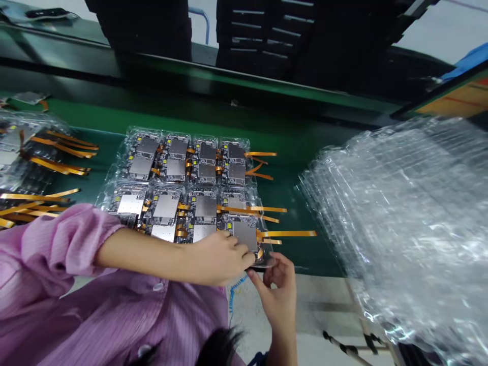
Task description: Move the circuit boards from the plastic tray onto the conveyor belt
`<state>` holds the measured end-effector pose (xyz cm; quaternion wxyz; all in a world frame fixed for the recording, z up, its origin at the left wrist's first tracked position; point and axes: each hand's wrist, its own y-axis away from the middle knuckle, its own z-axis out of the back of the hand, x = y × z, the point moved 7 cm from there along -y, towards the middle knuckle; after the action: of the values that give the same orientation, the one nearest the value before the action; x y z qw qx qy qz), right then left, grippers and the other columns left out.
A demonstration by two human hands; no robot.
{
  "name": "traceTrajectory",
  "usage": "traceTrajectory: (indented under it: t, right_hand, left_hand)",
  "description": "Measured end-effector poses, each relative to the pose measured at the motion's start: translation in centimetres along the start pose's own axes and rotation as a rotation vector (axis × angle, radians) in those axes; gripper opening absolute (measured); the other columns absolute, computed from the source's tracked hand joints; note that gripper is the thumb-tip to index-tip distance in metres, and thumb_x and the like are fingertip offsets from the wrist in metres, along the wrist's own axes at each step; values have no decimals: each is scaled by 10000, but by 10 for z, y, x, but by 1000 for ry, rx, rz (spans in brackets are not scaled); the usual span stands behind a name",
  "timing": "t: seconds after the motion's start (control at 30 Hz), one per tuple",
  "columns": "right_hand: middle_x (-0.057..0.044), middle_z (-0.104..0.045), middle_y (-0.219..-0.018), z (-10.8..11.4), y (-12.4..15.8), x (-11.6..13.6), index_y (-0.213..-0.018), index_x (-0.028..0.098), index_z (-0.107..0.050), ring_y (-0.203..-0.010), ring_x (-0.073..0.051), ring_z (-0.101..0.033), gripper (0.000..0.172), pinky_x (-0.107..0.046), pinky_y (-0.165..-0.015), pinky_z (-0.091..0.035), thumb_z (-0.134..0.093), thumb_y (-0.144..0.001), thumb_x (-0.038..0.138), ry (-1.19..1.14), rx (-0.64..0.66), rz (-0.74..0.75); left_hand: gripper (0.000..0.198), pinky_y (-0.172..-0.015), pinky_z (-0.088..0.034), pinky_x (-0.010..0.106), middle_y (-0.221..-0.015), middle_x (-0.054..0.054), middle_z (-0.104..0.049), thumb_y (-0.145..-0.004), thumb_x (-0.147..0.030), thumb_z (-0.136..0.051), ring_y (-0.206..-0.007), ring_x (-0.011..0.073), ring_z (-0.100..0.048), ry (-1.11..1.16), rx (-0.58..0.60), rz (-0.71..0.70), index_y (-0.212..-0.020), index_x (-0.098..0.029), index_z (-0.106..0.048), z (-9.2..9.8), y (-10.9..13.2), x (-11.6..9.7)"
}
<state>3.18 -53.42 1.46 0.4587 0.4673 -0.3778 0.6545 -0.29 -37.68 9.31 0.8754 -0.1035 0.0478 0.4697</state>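
A clear plastic tray [112,190] holds rows of circuit boards with grey metal shields and orange ribbon cables. My left hand [224,256] reaches across the tray's front, its fingers curled at the lower edge of the front-right circuit board [244,235]. From that board an orange ribbon cable [292,234] sticks out to the right. At the tray's near right corner is my right hand [278,284], thumb below and fingers bent around the plastic edge. The exact contact of the fingertips is partly hidden.
To the right stands a tall stack of clear plastic trays [400,203]. More filled trays with ribbon cables [61,147] lie at the left on the green bench [290,188]. Black bins [263,30] stand behind the bench. A blue coiled cord [232,297] hangs below its front edge.
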Motion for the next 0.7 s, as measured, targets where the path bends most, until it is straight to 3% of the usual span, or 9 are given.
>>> traceTrajectory:
  t: [0.1, 0.23, 0.33, 0.4, 0.5, 0.7]
  right_hand:
    - [4, -493, -876, -7, -4, 5, -1326, 252, -482, -578, -152, -416, 646, -244, -493, -382, -821, -800, 415, 159, 1, 73]
    - [-41, -549, -948, -10, -10, 7, -1254, 231, -583, -679, -192, -493, 373, -278, -545, -402, -671, -926, 387, 196, -50, 129]
    - [-74, -600, -1005, -5, -18, 2, -1110, 198, -636, -837, -238, -574, 258, -326, -707, -467, -618, -978, 418, 93, -149, 77]
    - [-80, -616, -975, 0, -24, -3, -1026, 177, -632, -872, -255, -587, 293, -341, -757, -472, -628, -971, 465, 49, -221, 36]
    - [-52, -598, -821, 12, -32, -9, -949, 158, -603, -754, -231, -576, 345, -314, -686, -452, -648, -948, 500, 75, -307, 3]
    - [-5, -537, -738, 47, -34, -15, -1237, 155, -521, -651, -204, -523, 507, -285, -610, -407, -681, -907, 504, 148, -481, 1]
  left_hand:
    - [110, -602, -453, 327, -795, 39, -643, -824, -204, -605, -697, 206, -634, 2, -8, -4, -904, -155, -546, -2, 1, -1]
    - [132, -600, -450, 314, -786, 42, -637, -818, -217, -620, -695, 202, -632, -6, -11, -4, -903, -153, -543, -1, 1, -1]
    - [145, -601, -452, 316, -782, 44, -631, -819, -222, -620, -691, 203, -629, -11, 1, -4, -919, -149, -545, -1, 1, -1]
    - [151, -595, -452, 321, -780, 45, -630, -812, -212, -623, -683, 205, -626, -15, 7, -8, -925, -146, -548, -2, 0, -1]
    - [148, -588, -447, 319, -772, 45, -627, -803, -200, -626, -678, 205, -621, -21, 3, -15, -921, -141, -558, -7, 1, -3]
    - [182, -602, -453, 316, -841, 47, -630, -826, -260, -642, -695, 191, -605, 26, 4, -43, -952, -144, -580, -11, 9, -2]
